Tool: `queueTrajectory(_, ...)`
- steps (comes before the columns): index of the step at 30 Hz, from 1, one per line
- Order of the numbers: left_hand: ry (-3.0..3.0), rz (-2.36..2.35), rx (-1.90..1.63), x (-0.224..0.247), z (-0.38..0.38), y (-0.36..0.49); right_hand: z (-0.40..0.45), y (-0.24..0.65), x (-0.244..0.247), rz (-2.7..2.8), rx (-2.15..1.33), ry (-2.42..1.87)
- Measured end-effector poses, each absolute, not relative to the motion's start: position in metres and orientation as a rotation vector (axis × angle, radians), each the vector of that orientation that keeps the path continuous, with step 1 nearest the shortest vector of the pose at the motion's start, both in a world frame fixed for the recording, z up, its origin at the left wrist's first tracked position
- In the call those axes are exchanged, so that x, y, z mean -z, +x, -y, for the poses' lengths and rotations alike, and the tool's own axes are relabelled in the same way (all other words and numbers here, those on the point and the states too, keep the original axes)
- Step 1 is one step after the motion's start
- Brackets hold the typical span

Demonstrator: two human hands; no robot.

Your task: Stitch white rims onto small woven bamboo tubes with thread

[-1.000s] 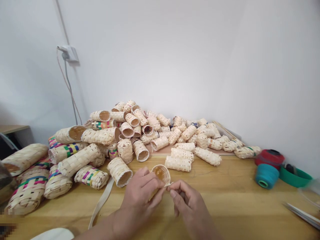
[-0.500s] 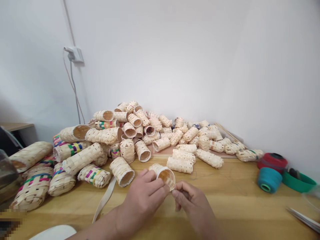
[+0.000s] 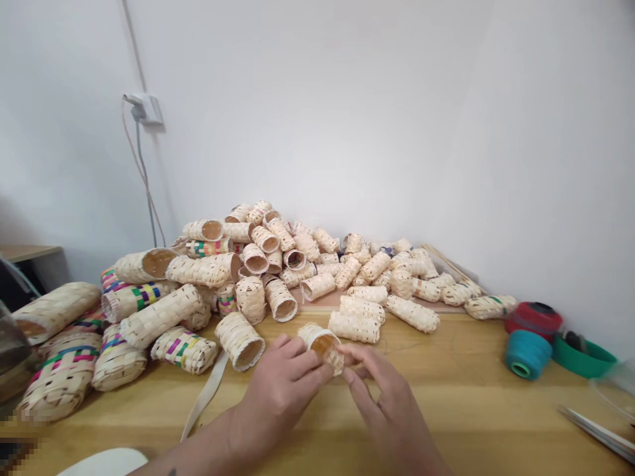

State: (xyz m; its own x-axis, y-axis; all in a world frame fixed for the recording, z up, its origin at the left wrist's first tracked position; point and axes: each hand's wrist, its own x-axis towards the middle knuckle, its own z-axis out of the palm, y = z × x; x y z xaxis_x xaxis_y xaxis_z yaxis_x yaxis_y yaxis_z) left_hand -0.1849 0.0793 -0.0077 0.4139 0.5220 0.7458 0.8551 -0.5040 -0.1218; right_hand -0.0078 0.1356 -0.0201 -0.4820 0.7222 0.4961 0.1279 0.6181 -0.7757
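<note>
A small pale woven basket point(image 3: 322, 342) lies on its side just above the table, its round mouth turned towards me and to the right. My left hand point(image 3: 280, 387) is closed around its near left side, fingers over the wall. At the right edge of the mouth, my right hand point(image 3: 384, 400) has its forefinger over the rim and its thumb just below, closed on the edge. Whether a thread or strip is between those fingertips is too small to make out. The basket's far end is partly hidden.
Woven baskets point(image 3: 253, 301) are heaped along the wall, some with coloured bands. A pale strip point(image 3: 208, 393) lies left of my hands. Right are a blue thread cone point(image 3: 528, 355), a red spool point(image 3: 533, 320), a green ring-shaped holder point(image 3: 585, 360) and scissors point(image 3: 598, 430).
My right hand has shifted from just below the rim up onto it, with the forefinger now stretched over the edge. My left hand keeps its hold. The view has turned slightly right.
</note>
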Motion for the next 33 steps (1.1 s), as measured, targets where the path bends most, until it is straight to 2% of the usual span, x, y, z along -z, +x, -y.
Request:
queueTrajectory(4,-2.180,1.107,0.826,0.008,-0.080,-0.186,-0.140,-0.005,0.021,2.053,-0.515,-0.613)
queueTrajectory(17,-2.277,0.947,0.774,0.016,-0.079,-0.163,-0.126,-0.005,0.011,1.973,-0.488,-0.560)
queueTrajectory(20,-2.312,0.941,0.817,0.014,-0.077,-0.159,-0.128,0.003,-0.001,1.730,-0.659,-0.597)
queueTrajectory(25,-2.440,1.238,1.125,-0.001,-0.073,-0.173,-0.142,0.014,-0.021,1.226,-1.448,-0.491)
queueTrajectory(27,-2.571,1.205,1.143,-0.006,-0.072,-0.178,-0.147,0.013,-0.028,1.174,-1.619,-0.448)
queueTrajectory(30,-2.661,1.183,1.152,-0.008,-0.072,-0.180,-0.156,0.013,-0.037,1.254,-1.657,-0.459)
queueTrajectory(33,-2.647,1.257,1.289,-0.011,-0.072,-0.182,-0.168,0.018,-0.038,1.385,-1.520,-0.541)
